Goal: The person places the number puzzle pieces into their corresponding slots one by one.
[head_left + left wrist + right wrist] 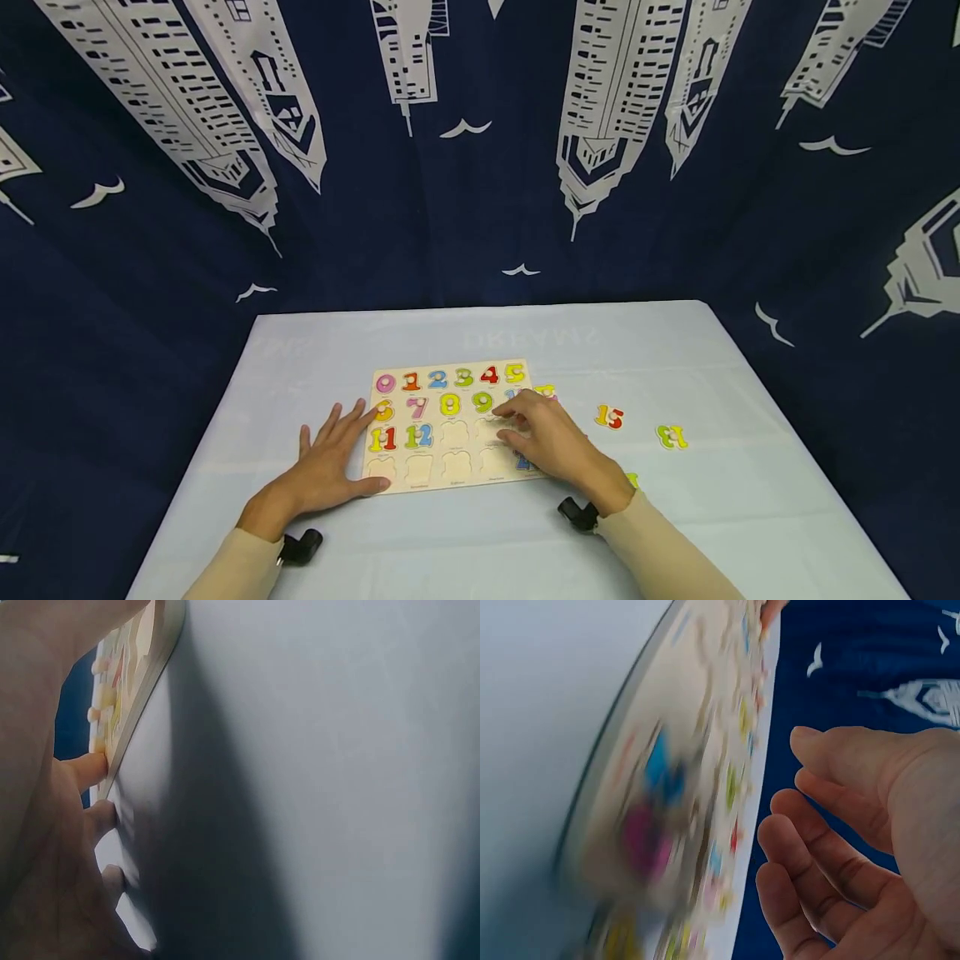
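Note:
A wooden number puzzle board (435, 482) lies on the table, with coloured number pieces in its upper rows, among them the 11 (382, 439) and the 12 (419, 436). My left hand (322, 467) is spread at the board's left side, thumb at the lower corner and index finger by the 6 (384, 410). Above the board's right part hovers my right hand (551, 437), fingers loosely bent. The right wrist view shows nothing between those fingers (787, 836). Below them, a blurred blue and magenta piece (646, 844) sits on the board; the hand partly covers this area in the head view.
Loose pieces lie right of the board: a 15 (609, 417) and a green and yellow 13 (672, 437). A yellow piece (545, 390) shows beyond the right hand, and another (632, 479) peeks out by the right wrist. A dark blue patterned cloth (480, 208) hangs behind the white table (712, 533).

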The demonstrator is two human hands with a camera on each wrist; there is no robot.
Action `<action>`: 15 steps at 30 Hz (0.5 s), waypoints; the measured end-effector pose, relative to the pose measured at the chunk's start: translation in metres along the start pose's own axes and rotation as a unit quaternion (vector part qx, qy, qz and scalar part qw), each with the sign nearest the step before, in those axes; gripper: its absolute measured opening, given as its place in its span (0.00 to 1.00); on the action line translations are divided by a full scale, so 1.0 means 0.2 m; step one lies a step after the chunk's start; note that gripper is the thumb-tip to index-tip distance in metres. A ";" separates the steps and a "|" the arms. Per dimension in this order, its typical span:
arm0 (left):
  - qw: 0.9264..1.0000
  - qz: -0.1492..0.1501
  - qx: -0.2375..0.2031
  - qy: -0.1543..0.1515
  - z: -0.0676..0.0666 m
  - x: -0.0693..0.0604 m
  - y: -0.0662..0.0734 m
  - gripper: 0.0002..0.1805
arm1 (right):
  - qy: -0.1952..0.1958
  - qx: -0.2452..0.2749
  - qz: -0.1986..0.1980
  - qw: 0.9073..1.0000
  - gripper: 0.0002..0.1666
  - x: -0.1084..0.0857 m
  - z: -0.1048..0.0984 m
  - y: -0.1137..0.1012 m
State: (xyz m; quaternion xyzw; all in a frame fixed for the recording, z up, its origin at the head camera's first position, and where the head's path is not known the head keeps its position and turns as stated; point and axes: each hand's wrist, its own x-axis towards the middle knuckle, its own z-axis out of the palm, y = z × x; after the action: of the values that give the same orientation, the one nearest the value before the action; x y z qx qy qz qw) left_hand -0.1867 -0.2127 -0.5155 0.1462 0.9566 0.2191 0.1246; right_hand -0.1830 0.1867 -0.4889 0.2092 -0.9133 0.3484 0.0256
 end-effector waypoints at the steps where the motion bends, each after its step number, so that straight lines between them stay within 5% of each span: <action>1: 1.000 -0.001 0.001 0.001 0.00 0.00 0.00 0.70 | 0.002 -0.001 0.006 1.000 0.19 -0.03 -0.03 0.03; 8: 1.000 -0.001 0.000 0.006 0.00 0.00 -0.01 0.70 | 0.040 -0.040 0.049 0.997 0.18 -0.26 -0.23 0.23; 15: 1.000 -0.003 -0.004 0.005 0.00 0.00 0.00 0.69 | 0.103 -0.134 0.111 0.979 0.14 -0.49 -0.48 0.49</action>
State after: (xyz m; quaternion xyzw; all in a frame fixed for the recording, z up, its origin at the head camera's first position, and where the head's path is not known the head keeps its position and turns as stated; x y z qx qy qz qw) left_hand -0.1859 -0.2131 -0.5154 0.1422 0.9568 0.2228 0.1209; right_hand -0.1426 0.3491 -0.4964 0.0641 -0.9619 0.2427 0.1082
